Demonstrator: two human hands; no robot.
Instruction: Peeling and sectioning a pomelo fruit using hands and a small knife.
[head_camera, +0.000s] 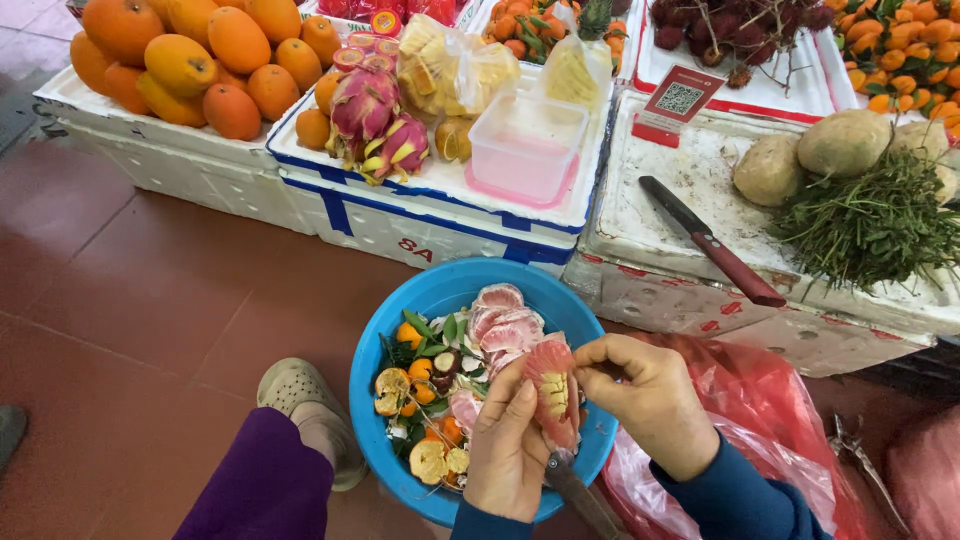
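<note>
My left hand (508, 445) holds a pink pomelo segment (553, 390) over a blue plastic basin (400, 310). A knife handle (580, 495) also sticks out below that hand. My right hand (645, 395) pinches the segment's top edge with thumb and fingers. The basin holds several peeled pink segments (505, 320), orange peels, green leaves and small fruit scraps.
White foam boxes stand behind the basin with mangoes (200, 60), dragon fruit (370, 115), bagged cut fruit and a clear plastic tub (525, 145). A red-handled knife (710, 240) lies on the right box beside pomelos and green herbs (870, 220). A red plastic bag (760, 420) sits at my right; my shoe (305, 400) rests on the red tile floor.
</note>
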